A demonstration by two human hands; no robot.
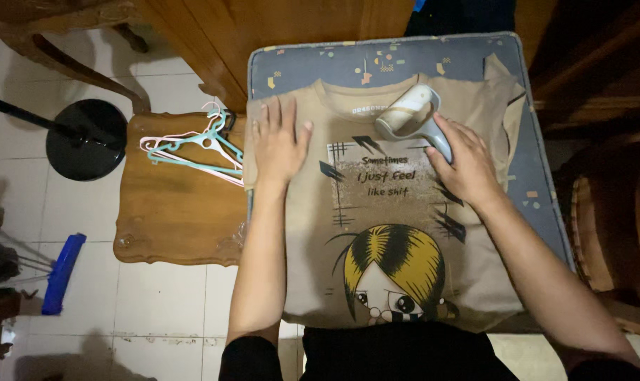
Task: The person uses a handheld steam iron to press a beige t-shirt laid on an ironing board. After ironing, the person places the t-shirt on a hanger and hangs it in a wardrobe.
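Tan cotton T-shirt (405, 233) with cartoon print lies flat on blue patterned padded board (376, 60). Left hand (279, 144) presses its shoulder, fingers spread. Right hand (465, 166) clamps grey-white handheld iron (413, 116) near collar.

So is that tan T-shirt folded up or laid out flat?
Spread flat. The tan T-shirt lies front up on the padded board, whole print showing; the left hand presses it while the right hand holds a handheld iron.
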